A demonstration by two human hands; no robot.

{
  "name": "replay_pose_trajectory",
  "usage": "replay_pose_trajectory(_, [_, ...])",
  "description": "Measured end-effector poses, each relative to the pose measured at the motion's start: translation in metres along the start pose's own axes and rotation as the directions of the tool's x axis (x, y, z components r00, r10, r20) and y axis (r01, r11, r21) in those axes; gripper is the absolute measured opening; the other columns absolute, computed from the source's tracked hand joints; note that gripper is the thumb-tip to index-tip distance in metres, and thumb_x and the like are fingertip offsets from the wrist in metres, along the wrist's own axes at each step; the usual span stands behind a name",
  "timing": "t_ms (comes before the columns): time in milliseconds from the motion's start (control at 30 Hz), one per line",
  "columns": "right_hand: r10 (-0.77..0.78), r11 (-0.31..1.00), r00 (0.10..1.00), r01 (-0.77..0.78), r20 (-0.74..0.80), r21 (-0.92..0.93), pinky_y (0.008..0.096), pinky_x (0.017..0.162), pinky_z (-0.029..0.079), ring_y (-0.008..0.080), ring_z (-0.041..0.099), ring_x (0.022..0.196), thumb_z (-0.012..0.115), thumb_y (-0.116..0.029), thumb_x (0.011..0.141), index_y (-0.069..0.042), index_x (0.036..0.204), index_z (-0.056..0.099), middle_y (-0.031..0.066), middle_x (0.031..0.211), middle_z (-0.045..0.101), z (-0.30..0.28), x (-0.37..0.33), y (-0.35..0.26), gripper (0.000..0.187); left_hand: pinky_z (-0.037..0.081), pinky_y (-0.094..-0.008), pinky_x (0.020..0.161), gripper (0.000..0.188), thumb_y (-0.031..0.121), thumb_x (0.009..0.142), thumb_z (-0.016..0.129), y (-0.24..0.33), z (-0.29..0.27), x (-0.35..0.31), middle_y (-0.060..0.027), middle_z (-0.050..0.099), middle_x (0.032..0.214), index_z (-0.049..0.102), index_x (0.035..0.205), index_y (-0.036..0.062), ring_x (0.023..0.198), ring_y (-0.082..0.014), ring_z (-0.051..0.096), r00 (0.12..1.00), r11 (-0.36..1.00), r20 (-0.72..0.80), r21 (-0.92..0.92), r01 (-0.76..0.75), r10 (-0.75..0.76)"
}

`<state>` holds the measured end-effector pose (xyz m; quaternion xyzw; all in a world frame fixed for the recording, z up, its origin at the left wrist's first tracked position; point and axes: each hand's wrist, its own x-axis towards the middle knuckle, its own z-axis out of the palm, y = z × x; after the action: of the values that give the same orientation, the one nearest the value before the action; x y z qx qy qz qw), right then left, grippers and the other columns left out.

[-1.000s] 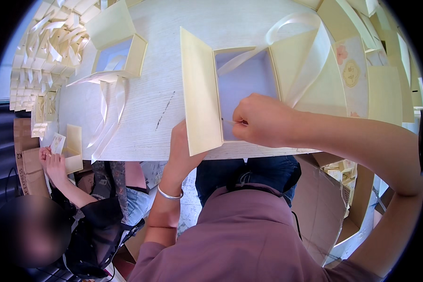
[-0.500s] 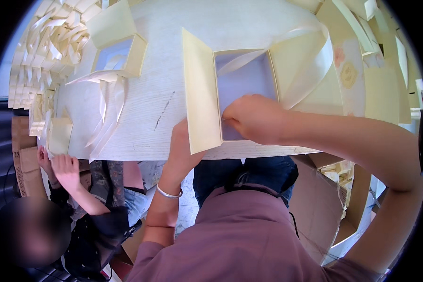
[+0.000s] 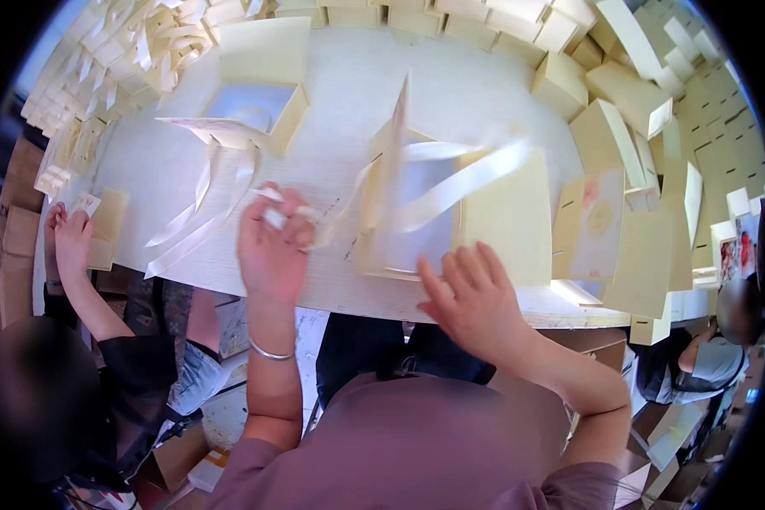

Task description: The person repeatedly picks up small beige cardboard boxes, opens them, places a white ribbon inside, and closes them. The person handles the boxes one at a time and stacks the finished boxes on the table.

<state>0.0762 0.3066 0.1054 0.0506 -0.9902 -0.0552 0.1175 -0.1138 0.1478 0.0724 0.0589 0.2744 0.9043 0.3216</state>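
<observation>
A cream gift box (image 3: 506, 221) lies open in front of me. Its pale lilac inside shows, and its left flap (image 3: 391, 187) stands nearly on edge, blurred. Left of it, my left hand (image 3: 274, 246) has its fingers curled round a white satin ribbon (image 3: 336, 231), which runs to the outer side of that flap. Another ribbon (image 3: 463, 187) stretches across the box opening, smeared by motion. My right hand (image 3: 472, 297) is at the box's near edge, fingers spread and holding nothing.
A second open box (image 3: 293, 115) with trailing ribbons (image 3: 202, 195) stands further left. Stacked boxes (image 3: 348, 17) line the back. More boxes (image 3: 603, 144) and a printed lid panel (image 3: 591, 217) crowd the right. A co-worker's hands (image 3: 72, 229) are at the left edge beside a small box (image 3: 109, 229).
My right hand has come out of the box and opened. My left hand has moved left from behind the flap, ribbon in its fingers. The flap has swung more upright; the view has shifted.
</observation>
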Motion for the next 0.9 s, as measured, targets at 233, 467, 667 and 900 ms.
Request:
replay_pose_trajectory(233, [0.151, 0.987, 0.988, -0.152, -0.006, -0.06, 0.0454, 0.095, 0.03, 0.0258, 0.049, 0.087, 0.064, -0.026, 0.068, -0.004, 0.071, 0.05, 0.0107, 0.071, 0.051, 0.02, 0.003, 0.04, 0.026, 0.023, -0.0142, 0.042, 0.013, 0.022, 0.09, 0.038, 0.074, -0.056, -0.018, 0.005, 0.029, 0.059, 0.045, 0.088, 0.0117, 0.051, -0.0036, 0.029, 0.918, 0.918, -0.107, 0.159, -0.362, 0.381])
replay_pose_trajectory(467, [0.06, 0.994, 0.998, -0.059, -0.009, 0.096, 0.0528, 0.101, 0.017, 0.0283, 0.047, 0.096, 0.068, -0.035, 0.062, 0.001, 0.084, 0.053, 0.0134, 0.081, 0.053, 0.023, 0.028, 0.044, 0.045, 0.017, -0.018, 0.038, 0.012, 0.019, 0.088, 0.04, 0.049, -0.092, -0.093, 0.0061, 0.026, 0.052, 0.039, 0.078, 0.0115, 0.043, -0.0023, 0.022, 0.721, 0.674, -0.312, 0.681, -0.284, 0.619])
replay_pose_trajectory(667, [-0.06, 0.989, 0.997, 0.067, -0.055, 0.134, 0.0512, 0.103, 0.014, 0.0309, 0.035, 0.116, 0.07, -0.041, 0.057, -0.002, 0.103, 0.05, 0.0188, 0.114, 0.045, 0.036, 0.085, 0.025, 0.064, 0.02, -0.0187, 0.039, 0.01, 0.015, 0.086, 0.039, 0.025, -0.122, -0.143, 0.0047, 0.027, 0.052, 0.038, 0.077, 0.0104, 0.043, -0.0034, 0.023, 0.654, 0.768, -0.467, 0.571, -0.292, 0.595])
replay_pose_trajectory(900, [-0.2, 0.944, 0.95, 0.252, -0.239, 0.212, 0.0478, 0.104, 0.013, 0.0305, 0.02, 0.128, 0.074, -0.042, 0.052, -0.012, 0.133, 0.026, 0.0193, 0.135, 0.025, 0.09, 0.232, 0.027, 0.098, 0.032, -0.0212, 0.047, 0.011, 0.014, 0.085, 0.042, 0.01, -0.137, -0.133, 0.001, 0.032, 0.058, 0.039, 0.075, 0.0091, 0.048, -0.0068, 0.033, 0.638, 0.666, -0.396, 0.701, -0.255, 0.661])
